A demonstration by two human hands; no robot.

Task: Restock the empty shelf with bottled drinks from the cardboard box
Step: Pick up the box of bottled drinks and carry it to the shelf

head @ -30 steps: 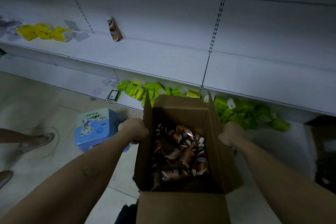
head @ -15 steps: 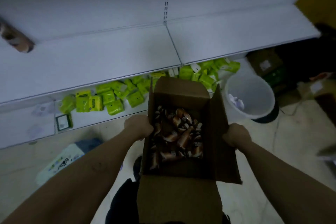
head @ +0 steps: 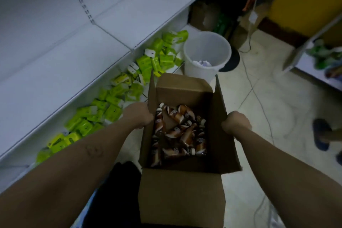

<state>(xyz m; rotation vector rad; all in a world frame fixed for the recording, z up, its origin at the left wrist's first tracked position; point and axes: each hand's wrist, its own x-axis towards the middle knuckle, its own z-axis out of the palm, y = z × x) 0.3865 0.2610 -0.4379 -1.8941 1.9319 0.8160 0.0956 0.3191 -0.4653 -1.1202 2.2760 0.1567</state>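
- One head-worn wide-angle camera gives the only view. It sits above the person's forearms and faces forward and steeply down.
- It is nearest the open cardboard box [head: 181,196], which fills the lower middle of the frame. The lens looks straight into the box at the bottled drinks [head: 177,131].
- The left hand [head: 138,116] and right hand [head: 236,123] reach in from the bottom corners, one gripping each side of the box.
- The view is tilted, so the white shelf [head: 55,72] runs diagonally across the upper left, above green packets [head: 148,63].
- Farther off, above the box, a white bucket [head: 205,48] stands on the tiled floor [head: 277,107], which takes up the right side.
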